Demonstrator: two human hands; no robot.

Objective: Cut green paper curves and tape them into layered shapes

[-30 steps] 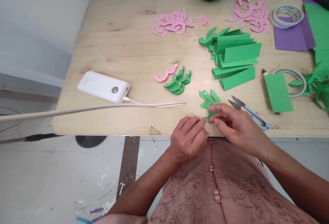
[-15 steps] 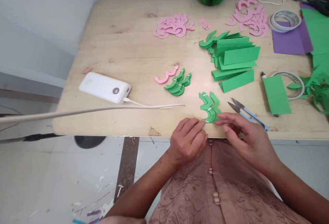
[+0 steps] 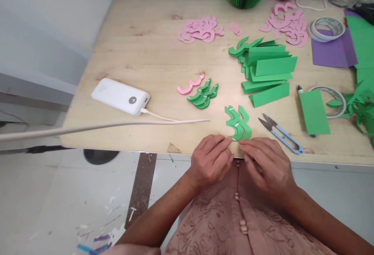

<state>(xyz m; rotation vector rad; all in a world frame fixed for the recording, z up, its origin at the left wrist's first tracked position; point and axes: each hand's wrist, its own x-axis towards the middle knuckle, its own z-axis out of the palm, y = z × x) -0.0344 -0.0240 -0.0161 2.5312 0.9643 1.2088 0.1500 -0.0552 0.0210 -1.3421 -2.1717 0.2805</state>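
Note:
Several wavy green paper cutouts [image 3: 244,121] lie overlapped at the table's front edge, with small white strips on some of them. My left hand [image 3: 212,159] is closed, its fingertips pinching the cutouts' lower left end. At their lower right end is my right hand [image 3: 270,163], fingers bent and pressed together, the tips at the paper's edge. What those right fingertips hold, if anything, is hidden. A pair of blue-handled thread snips [image 3: 282,135] rests to the right of the cutouts. Further left sit a small pile of green cutouts [image 3: 203,95] and a pink wavy cutout [image 3: 191,84].
A white power bank [image 3: 118,96] with a cable [image 3: 159,117] lies at left. Folded green strips [image 3: 276,66], pink cutouts [image 3: 201,29], tape rolls [image 3: 327,29] and a green card [image 3: 315,112] over a pen fill the back and right.
My right hand has moved left and down, closer to my left hand, and its fingers have drawn together at the cutouts' lower end. My left hand has barely moved.

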